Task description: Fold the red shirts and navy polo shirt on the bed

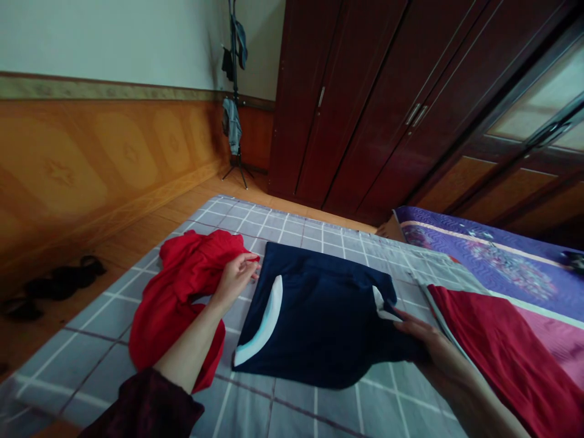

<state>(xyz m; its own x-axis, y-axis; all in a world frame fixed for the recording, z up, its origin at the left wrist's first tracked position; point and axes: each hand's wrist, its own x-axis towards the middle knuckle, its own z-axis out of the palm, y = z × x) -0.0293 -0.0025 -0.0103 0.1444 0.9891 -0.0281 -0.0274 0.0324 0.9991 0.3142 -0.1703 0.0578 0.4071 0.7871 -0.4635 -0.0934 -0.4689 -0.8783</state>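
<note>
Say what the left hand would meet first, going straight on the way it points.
The left hand would probably meet the navy garment, near its far-left corner; the hand's height is unclear.

The left forearm (194,344), emerging from a dark sleeve (148,404), angles toward the bed's (292,409) far edge, its grip (235,277) palm inward, fingers loosely bent. The right forearm (474,389), bare, reaches in from the near right, its grip (422,337) closed, fingers pointing left.

Dark red wardrobe (347,121) at the far side
A coat stand (235,88) stands left of it, purple floral bedding (483,249) lies right, orange panelling (114,143) lines the left wall.
</note>
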